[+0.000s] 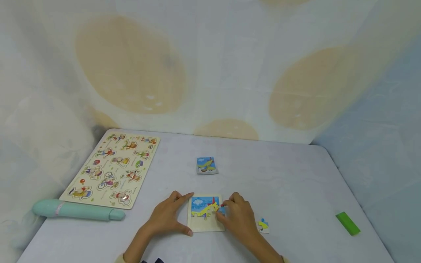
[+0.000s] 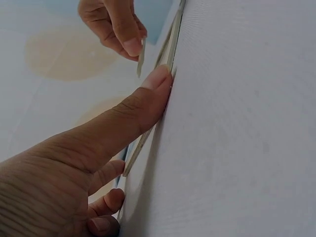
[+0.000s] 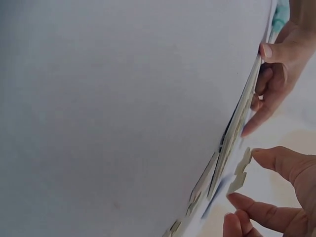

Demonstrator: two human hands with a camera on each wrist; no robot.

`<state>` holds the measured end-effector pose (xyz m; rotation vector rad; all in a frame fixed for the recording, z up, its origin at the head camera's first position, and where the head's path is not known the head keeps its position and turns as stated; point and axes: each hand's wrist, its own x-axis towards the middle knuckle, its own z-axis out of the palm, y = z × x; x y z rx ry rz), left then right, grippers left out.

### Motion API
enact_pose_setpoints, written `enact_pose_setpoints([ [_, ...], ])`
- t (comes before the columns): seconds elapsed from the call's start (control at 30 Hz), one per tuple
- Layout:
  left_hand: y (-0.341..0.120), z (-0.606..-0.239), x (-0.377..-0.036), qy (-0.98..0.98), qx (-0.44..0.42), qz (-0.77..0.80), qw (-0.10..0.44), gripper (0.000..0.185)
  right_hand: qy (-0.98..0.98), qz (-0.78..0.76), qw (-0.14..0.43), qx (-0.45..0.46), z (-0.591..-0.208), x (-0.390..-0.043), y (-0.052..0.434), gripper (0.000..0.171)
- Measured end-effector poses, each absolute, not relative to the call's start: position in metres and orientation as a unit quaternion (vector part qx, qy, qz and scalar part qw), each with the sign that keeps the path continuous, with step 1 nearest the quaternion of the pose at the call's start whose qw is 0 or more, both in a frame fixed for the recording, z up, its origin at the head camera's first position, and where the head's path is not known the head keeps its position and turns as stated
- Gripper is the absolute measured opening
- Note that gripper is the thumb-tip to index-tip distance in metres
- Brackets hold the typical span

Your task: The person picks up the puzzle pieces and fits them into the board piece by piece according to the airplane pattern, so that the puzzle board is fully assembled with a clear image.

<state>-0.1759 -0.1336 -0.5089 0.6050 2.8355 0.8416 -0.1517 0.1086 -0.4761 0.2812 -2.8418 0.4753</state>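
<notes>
Table [image 1: 296,190] fills the lower frame; I see my left hand [image 1: 166,219] bracing the puzzle tray [image 1: 205,227] at bottom centre, fingers relaxed along its edge. My right hand [image 1: 238,217] pinches a puzzle piece [image 3: 240,173] over the tray's right side.

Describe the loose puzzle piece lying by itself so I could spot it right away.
Start at the small puzzle tray at the near edge of the table, between the two hands. Just past the right hand, flat on the table, lies the loose piece. It is yellow and blue on white, untouched, and much smaller than the green block farther right.
</notes>
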Motion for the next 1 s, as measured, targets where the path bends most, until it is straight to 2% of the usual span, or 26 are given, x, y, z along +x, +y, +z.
enact_pose_setpoints([
  [0.33, -0.135, -0.511, -0.177, 0.938, 0.202, 0.276, 0.060, 0.113, -0.982, 0.113, 0.084, 0.123, -0.479, -0.157, 0.095, 0.044],
  [0.57, -0.133, -0.510, -0.177, 0.939, 0.200, 0.273, 0.056, 0.113, -0.984, 0.078, 0.059, 0.149, -0.476, -0.148, 0.098, 0.059],
  [0.8, -0.134, -0.509, -0.177, 0.939, 0.200, 0.276, 0.048, 0.112, -0.976, 0.006, 0.030, 0.216, -0.478, -0.135, 0.105, 0.063],
  [1.0, -0.134, -0.511, -0.176, 0.938, 0.199, 0.280, 0.050, 0.112, -0.973, -0.020, 0.010, 0.231, -0.480, -0.132, 0.104, 0.066],
])
